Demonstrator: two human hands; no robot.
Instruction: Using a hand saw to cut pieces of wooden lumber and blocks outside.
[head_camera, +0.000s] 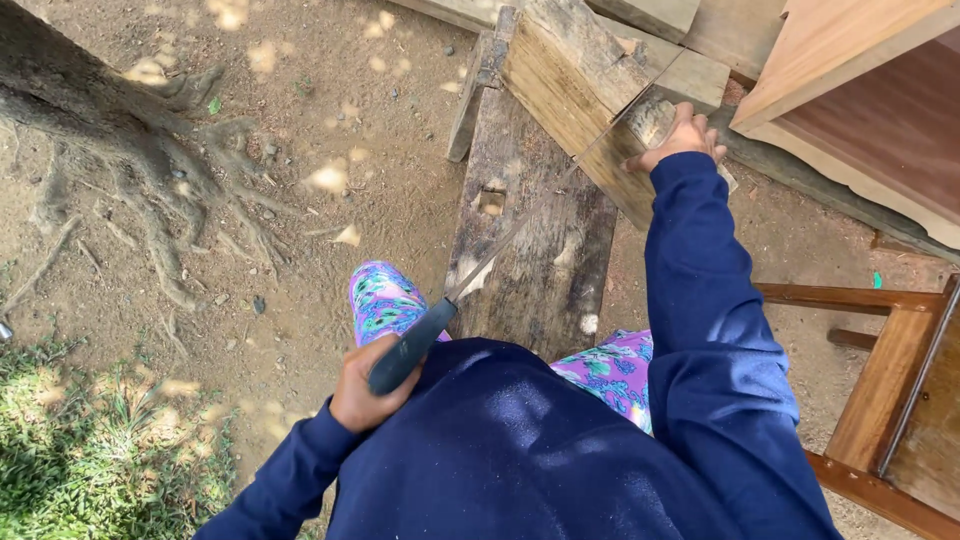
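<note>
While my left hand (365, 395) grips the saw (480, 285) handle, fingers closed, my right hand (685, 135) presses flat on the plank (580, 90) at the bench's (530, 250) far end, steadying it for the blade.

Outdoor carpentry yard: bare dirt (330, 130), tree roots (150, 190) (grass nearby), stacked timber (650, 60).
</note>
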